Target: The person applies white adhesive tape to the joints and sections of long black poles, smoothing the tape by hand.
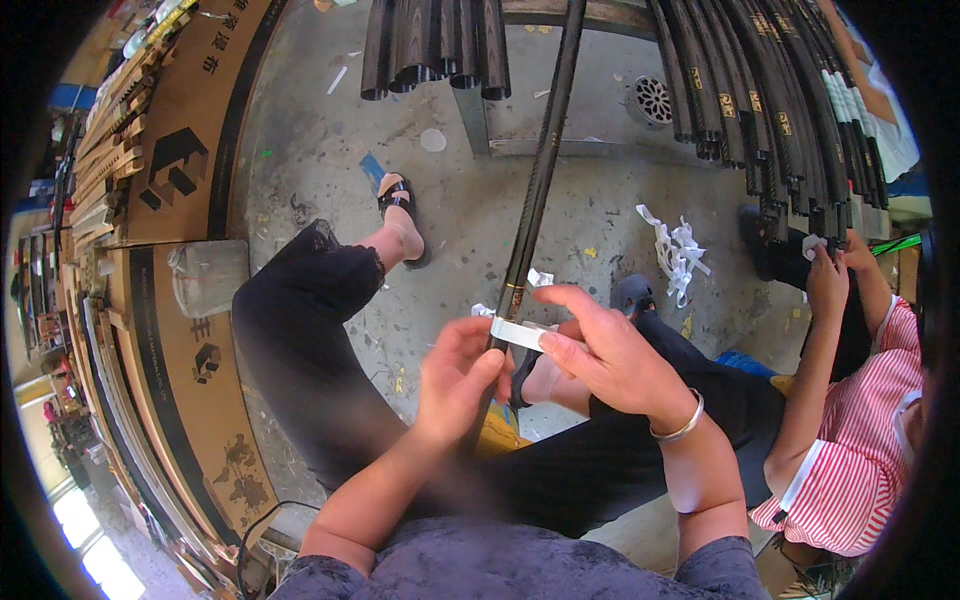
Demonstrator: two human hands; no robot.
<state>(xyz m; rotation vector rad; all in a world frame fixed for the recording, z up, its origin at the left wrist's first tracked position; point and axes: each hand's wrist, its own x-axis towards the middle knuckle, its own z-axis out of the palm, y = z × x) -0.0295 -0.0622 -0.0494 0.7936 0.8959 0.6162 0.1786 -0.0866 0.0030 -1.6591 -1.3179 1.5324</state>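
From afar, I count two bare hands (450,385) (615,360) holding one rod (540,180) and one white strip (518,334), plus one co-worker (855,475), one drain (652,101).

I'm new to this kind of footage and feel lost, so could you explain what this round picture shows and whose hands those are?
It's one view from a wide fisheye camera on someone's head, looking down, which is why straight edges bend. There is no machine: the two bare hands in the middle are the wearer's. The left hand holds a long dark rod; the right hand holds a white strip that meets it. Tangled white scraps lie on the grey floor. At right is another person's striped shirt.
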